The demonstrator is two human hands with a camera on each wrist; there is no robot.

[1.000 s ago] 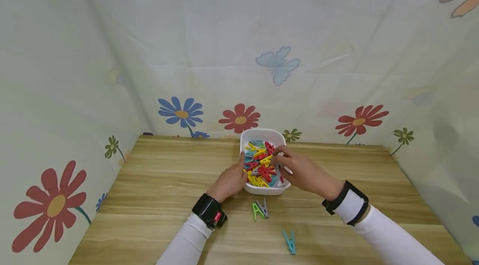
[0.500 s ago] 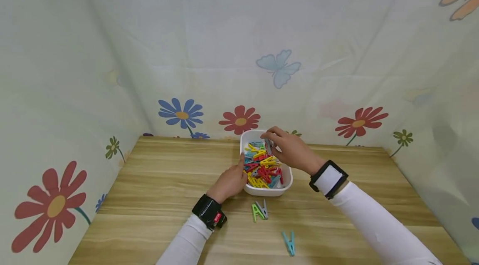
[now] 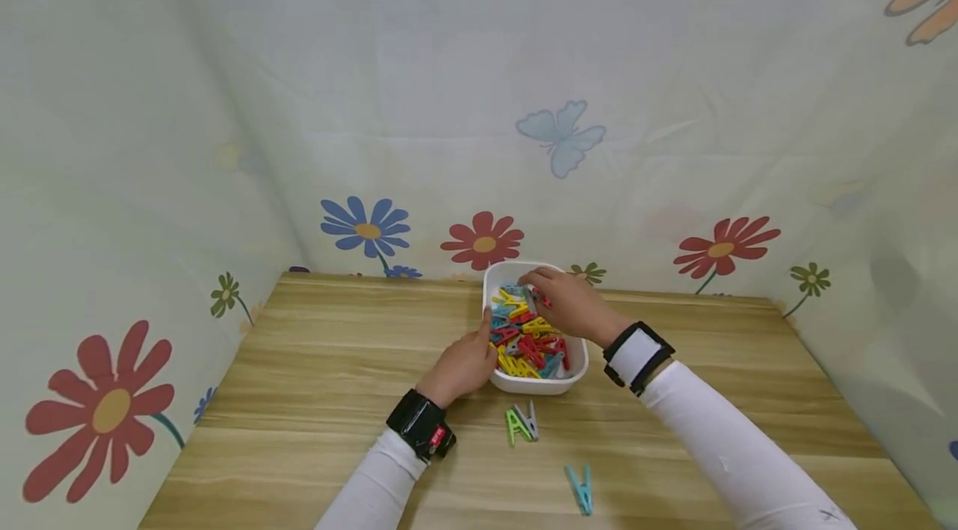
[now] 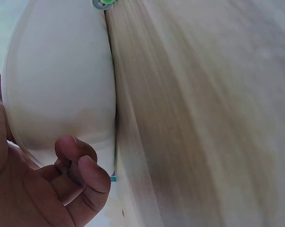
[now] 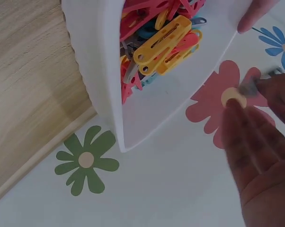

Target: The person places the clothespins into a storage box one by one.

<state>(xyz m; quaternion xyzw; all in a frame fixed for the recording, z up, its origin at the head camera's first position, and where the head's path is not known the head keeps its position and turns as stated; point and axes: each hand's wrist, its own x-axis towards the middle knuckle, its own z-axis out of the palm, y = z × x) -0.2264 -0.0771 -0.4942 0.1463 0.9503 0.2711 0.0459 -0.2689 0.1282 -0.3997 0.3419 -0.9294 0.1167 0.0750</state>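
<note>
A white plastic bin (image 3: 529, 385) holds many clothespins (image 3: 527, 347) in red, yellow, blue and grey. My left hand (image 3: 461, 364) grips the bin's left side, thumb at the rim; in the left wrist view its curled fingers (image 4: 93, 175) lie by the outer wall. Over the far right part of the bin, my right hand (image 3: 575, 304) pinches a grey clothespin (image 3: 530, 299) between thumb and fingertips. That clothespin is blurred in the right wrist view, with the fingers (image 5: 242, 142) above the rim. The hand hides the bin's far right corner.
On the wooden table (image 3: 359, 330), a green clothespin (image 3: 516, 427) and a grey one (image 3: 530, 420) lie just in front of the bin. A blue clothespin (image 3: 580, 490) is nearer the front. A flower-printed cloth (image 3: 419, 139) stands behind and at both sides.
My right hand has moved from the bin's right side to its far end with the grey clothespin, then dipped slightly lower and left. The left hand keeps its place on the bin.
</note>
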